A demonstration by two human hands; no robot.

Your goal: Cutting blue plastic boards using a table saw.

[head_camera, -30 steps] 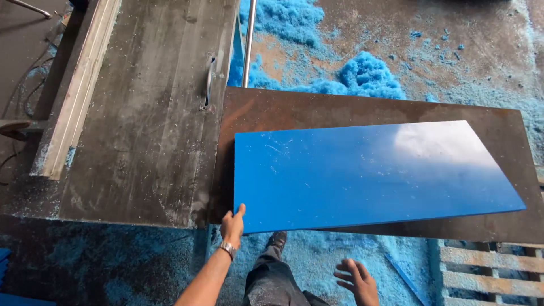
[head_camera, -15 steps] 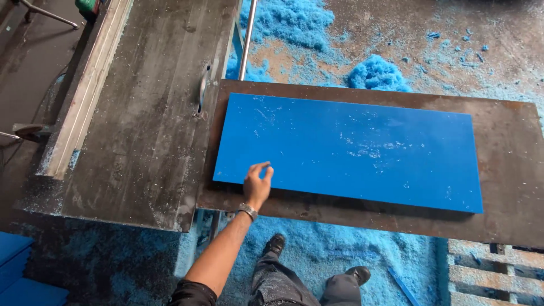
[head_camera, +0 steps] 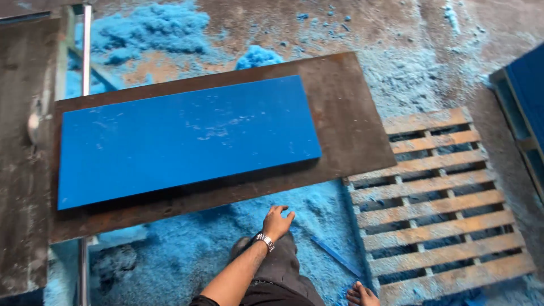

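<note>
A flat panel (head_camera: 187, 141) lies on a metal plate (head_camera: 351, 124), toward the plate's left end, leaving the right end bare. The plate abuts a counter (head_camera: 22, 170) on its left. A wooden pallet (head_camera: 442, 209) lies on the floor just right of the plate, at its near corner. Shavings (head_camera: 147, 25) are heaped on the floor behind the plate and spread beneath its near edge. One hand (head_camera: 277, 222) hangs before the plate's near edge, apart from it.

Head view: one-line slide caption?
Flat blue rectangular board lies on rusty metal plate; left hand hangs below, empty, beside wooden pallet.
</note>
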